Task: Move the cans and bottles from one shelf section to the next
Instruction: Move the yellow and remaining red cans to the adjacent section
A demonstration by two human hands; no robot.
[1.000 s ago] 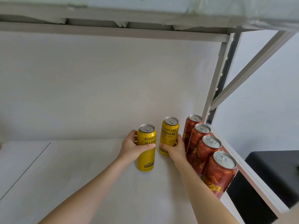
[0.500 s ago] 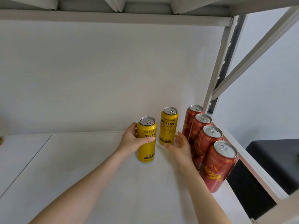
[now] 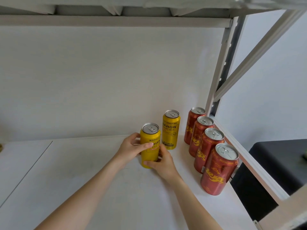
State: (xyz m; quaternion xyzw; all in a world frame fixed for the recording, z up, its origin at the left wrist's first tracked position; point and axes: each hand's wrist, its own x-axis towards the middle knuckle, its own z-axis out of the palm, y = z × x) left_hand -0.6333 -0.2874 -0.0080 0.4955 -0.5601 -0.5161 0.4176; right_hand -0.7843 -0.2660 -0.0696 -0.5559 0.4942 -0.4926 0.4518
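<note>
Seeing both hands grasp front yellow can (image 3: 150, 136) now: L hand (image 3: 131, 149) unchanged, R hand (image 3: 163, 164) moved over from rear yellow can (image 3: 171, 130), which I see standing just behind-right of grip.

A plain white back wall (image 3: 99, 80) fills the background under a pale grey overhead metal beam (image 3: 116, 20). At right, a grey metal upright post (image 3: 219, 72) (punched with holes) meets a slanting grey brace (image 3: 259, 51); a black boxy object (image 3: 279, 163) sits beyond.
</note>
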